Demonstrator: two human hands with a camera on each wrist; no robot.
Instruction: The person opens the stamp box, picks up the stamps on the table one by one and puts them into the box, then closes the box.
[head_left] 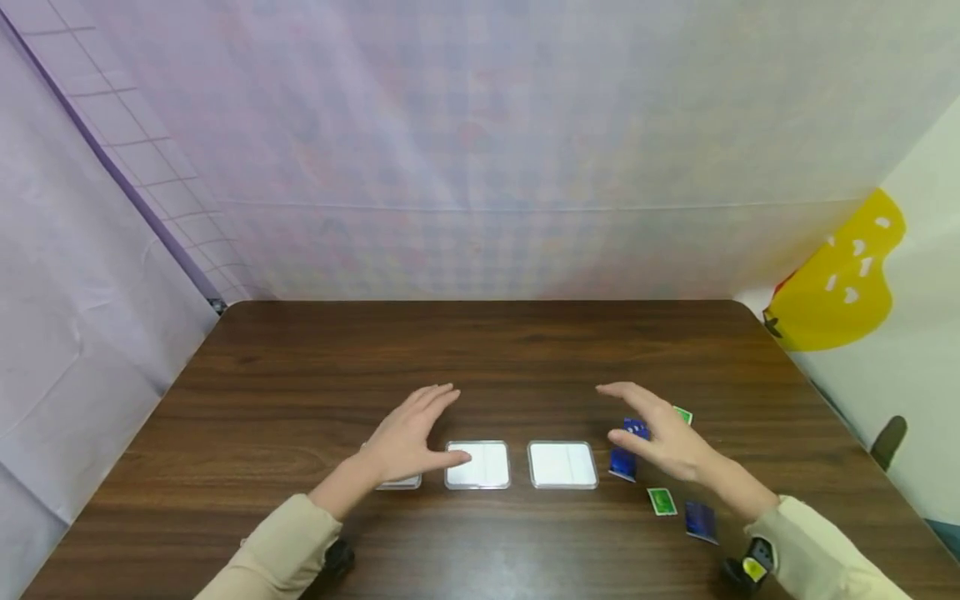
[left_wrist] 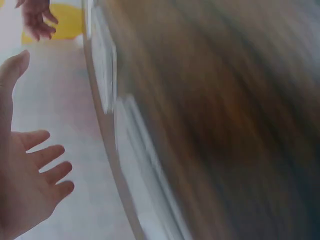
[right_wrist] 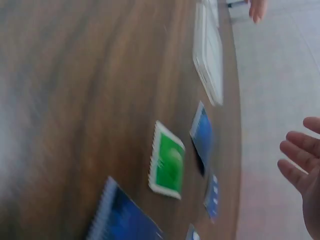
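Both hands hover over the table with fingers spread and nothing in them. My left hand is above the left and middle flat white cases, its thumb overlapping the middle case in the head view. The left case is mostly hidden under that hand. Apart from the hands lies the right case, clear-rimmed like the others. My right hand hangs over small flat packets: a blue packet, a second blue one behind it, and a green packet partly covered by the hand.
Nearer the front edge lie another green packet with a white serrated border and a dark blue packet. The dark wooden table ends at a pale checked curtain. A yellow decoration is on the right wall.
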